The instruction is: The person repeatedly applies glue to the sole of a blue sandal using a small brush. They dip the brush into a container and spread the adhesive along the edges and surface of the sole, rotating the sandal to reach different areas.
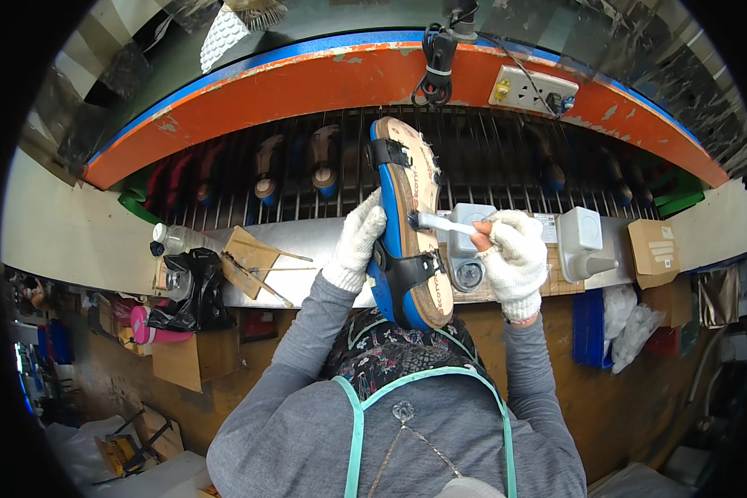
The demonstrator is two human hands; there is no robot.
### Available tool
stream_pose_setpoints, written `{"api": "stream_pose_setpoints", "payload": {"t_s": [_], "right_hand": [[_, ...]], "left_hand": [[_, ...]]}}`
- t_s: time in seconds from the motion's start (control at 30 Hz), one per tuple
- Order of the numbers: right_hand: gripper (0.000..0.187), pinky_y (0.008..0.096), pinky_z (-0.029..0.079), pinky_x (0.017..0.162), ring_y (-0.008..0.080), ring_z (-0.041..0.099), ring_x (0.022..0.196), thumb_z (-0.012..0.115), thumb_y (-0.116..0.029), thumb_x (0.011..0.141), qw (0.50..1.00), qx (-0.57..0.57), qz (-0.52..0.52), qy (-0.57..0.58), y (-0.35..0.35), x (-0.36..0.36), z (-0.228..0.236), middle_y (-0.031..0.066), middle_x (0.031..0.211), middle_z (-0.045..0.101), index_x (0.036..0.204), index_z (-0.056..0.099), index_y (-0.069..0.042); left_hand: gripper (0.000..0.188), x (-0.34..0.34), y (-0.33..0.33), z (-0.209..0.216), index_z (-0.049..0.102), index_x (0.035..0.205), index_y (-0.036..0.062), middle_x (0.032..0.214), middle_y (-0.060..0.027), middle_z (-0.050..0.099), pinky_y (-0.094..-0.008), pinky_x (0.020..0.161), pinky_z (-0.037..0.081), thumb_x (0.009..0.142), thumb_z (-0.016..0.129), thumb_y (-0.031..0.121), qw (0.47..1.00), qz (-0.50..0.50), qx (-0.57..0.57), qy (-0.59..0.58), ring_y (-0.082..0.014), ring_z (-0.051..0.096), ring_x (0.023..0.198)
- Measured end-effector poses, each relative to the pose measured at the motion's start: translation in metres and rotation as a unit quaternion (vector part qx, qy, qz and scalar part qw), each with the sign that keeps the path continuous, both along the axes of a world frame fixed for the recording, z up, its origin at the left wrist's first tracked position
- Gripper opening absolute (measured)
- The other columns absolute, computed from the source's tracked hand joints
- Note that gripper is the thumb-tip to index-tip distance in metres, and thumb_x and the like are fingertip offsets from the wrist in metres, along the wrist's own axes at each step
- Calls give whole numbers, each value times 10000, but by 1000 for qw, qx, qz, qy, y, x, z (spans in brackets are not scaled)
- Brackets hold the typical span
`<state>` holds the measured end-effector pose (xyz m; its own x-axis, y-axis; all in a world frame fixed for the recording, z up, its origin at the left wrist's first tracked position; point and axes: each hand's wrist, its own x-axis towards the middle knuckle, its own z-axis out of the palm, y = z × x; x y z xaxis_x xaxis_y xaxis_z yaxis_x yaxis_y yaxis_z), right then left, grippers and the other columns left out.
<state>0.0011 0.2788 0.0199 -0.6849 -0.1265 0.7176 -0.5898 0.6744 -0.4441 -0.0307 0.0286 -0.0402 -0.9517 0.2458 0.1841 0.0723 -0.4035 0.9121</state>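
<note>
A blue shoe last with a tan insole and black straps is held up before me, its sole side partly facing me. My left hand, in a white knitted glove, is closed around the last's left side. In my right hand, gloved with fingertips bare, is a white-handled brush, gripped by its handle. The dark bristles touch the insole near its middle edge, between the straps. A grey-white container and a clear round cup stand just behind the brush.
Beyond the metal bench, a rack of bars carries more lasts under an orange beam. Another grey-white container and a cardboard box stand right. Sticks on cardboard and a black bag lie left.
</note>
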Motion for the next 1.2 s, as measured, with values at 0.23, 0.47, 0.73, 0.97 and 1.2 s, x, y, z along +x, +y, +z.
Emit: {"api": "stream_pose_setpoints", "payload": {"t_s": [0.23, 0.47, 0.73, 0.97, 1.2], "right_hand": [[197, 342, 393, 698, 204, 531, 773, 843, -106, 680, 999, 32, 12, 8, 3, 12, 7, 16, 882, 670, 854, 752, -123], [195, 331, 487, 765, 225, 601, 893, 835, -86, 737, 994, 61, 75, -49, 14, 19, 22, 72, 960, 691, 918, 773, -47], [163, 324, 405, 694, 191, 530, 772, 831, -106, 720, 1000, 11, 9, -10, -9, -5, 29, 32, 902, 670, 866, 758, -97], [120, 297, 452, 588, 169, 598, 675, 779, -99, 784, 970, -123, 146, -147, -7, -3, 34, 81, 810, 659, 870, 759, -18], [92, 274, 426, 576, 105, 545, 661, 749, -83, 849, 947, -172, 96, -254, -11, 34, 2, 36, 776, 618, 912, 753, -16]], "left_hand": [[799, 0, -4, 7, 428, 1474, -17, 1332, -97, 621, -308, 1018, 520, 930, 707, 497, 994, 2, 74, -78, -166, 630, 1174], [767, -2, -12, 2, 443, 1462, -4, 1329, -104, 624, -312, 1010, 534, 946, 675, 514, 995, 1, 79, -57, -179, 643, 1171], [863, 11, -6, -7, 449, 1473, 45, 1353, -169, 610, -429, 969, 589, 895, 640, 657, 976, -60, 168, -125, -261, 650, 1187], [945, 23, -8, -1, 442, 1478, 51, 1303, -179, 629, -429, 954, 592, 865, 566, 758, 924, -175, 297, -168, -283, 669, 1127], [815, 29, -19, -4, 467, 1466, 44, 1308, -190, 634, -433, 973, 581, 948, 541, 668, 944, -109, 266, -163, -277, 671, 1138]]}}
